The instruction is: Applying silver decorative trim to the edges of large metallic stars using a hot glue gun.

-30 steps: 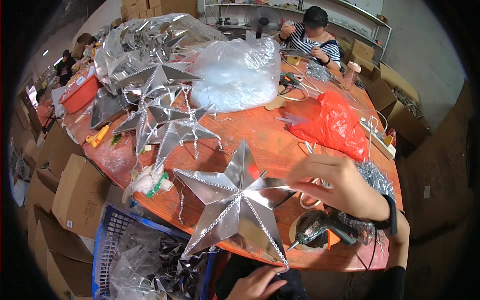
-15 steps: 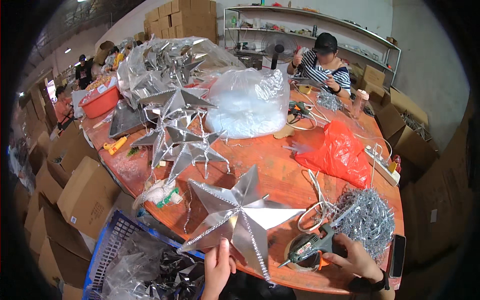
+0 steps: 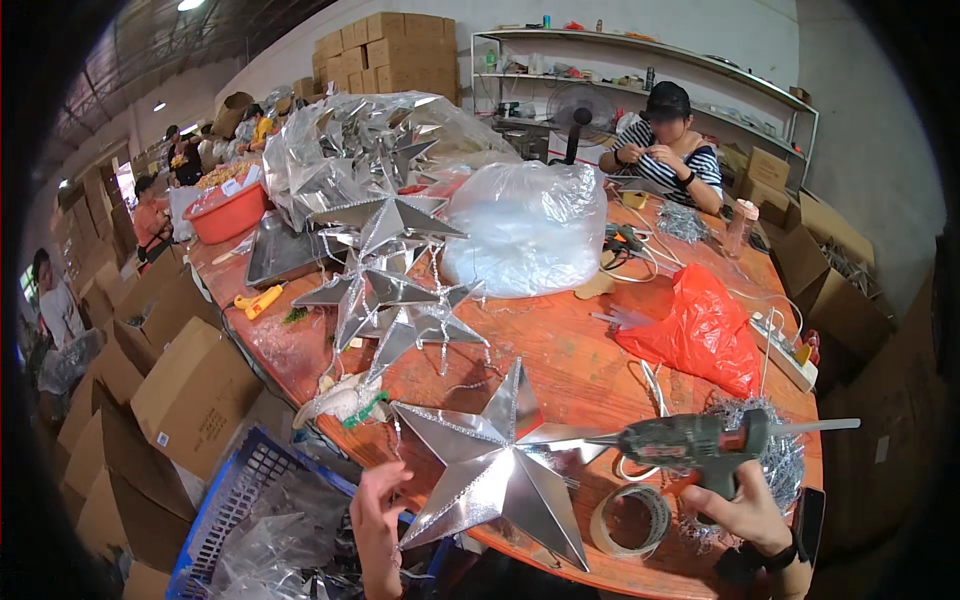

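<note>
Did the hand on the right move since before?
Yes. The right hand was up on the silver star; now it is lower, at the table's near edge, holding the glue gun.

The shiny silver foil five-pointed star (image 3: 497, 462) at the desk's near edge is mirror-bright, its ridges edged with a dotted glittery trim. The dark green glue gun (image 3: 690, 441) carries an orange trigger and a clear stick at its back. The round wooden desk (image 3: 560, 345) is reddish orange. Near its right edge lies a bright red plastic bag (image 3: 703, 333); toward the far edge sits a cloudy white translucent plastic sack (image 3: 528, 226). A small yellow glue gun (image 3: 257, 299) lies at the left edge, beside a grey metal tray (image 3: 278, 254). The person at the far edge wears a black-and-white striped shirt (image 3: 690, 167). The plastic crate (image 3: 232, 494) below the near-left edge is blue.
</note>
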`<state>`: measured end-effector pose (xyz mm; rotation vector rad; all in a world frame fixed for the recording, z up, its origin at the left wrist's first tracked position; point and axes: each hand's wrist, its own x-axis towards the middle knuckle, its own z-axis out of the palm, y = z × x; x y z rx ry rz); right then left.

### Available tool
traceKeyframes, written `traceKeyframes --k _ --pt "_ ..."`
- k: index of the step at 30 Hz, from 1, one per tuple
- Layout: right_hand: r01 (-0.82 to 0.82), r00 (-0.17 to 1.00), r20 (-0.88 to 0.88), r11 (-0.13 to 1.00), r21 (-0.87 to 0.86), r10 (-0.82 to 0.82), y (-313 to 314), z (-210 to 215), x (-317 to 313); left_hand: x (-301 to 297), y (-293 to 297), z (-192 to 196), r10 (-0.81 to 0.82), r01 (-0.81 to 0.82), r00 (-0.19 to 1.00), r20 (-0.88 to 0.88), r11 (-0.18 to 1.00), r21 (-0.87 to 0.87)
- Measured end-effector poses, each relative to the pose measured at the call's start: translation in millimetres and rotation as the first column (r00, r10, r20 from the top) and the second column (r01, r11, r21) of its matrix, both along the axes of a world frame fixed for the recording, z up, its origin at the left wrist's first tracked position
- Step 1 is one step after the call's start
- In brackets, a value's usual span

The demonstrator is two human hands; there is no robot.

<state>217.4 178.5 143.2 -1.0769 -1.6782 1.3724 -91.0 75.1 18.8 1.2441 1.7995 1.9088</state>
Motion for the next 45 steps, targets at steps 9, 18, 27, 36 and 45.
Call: traceKeyframes --k 9,18,27,36,45 --pt "-0.334 0.907 0.332 0.922 0.196 0.258 26 -17 -44 -2 -52 -93 -0.126 0.176 0.913 0.388 0.980 -0.095" --pt "-0.242 0.913 0.377 0.953 0.184 0.159 21 -13 -50 7 -49 -104 -0.173 0.252 0.900 0.399 0.955 -0.156" --pt "-0.279 0.884 0.440 0.932 0.230 0.156 22 -19 -43 7 -52 -104 -0.198 0.305 0.839 0.507 0.943 -0.136" --pt "-0.154 0.955 0.282 0.970 0.190 0.096 8 1 -37 15 -51 -94 -0.115 0.238 0.816 0.566 0.960 -0.148" --pt "-0.330 0.898 0.393 0.896 0.297 0.200 0 -10 -3 16 -51 -95 -0.151 0.263 0.849 0.506 0.952 -0.156"
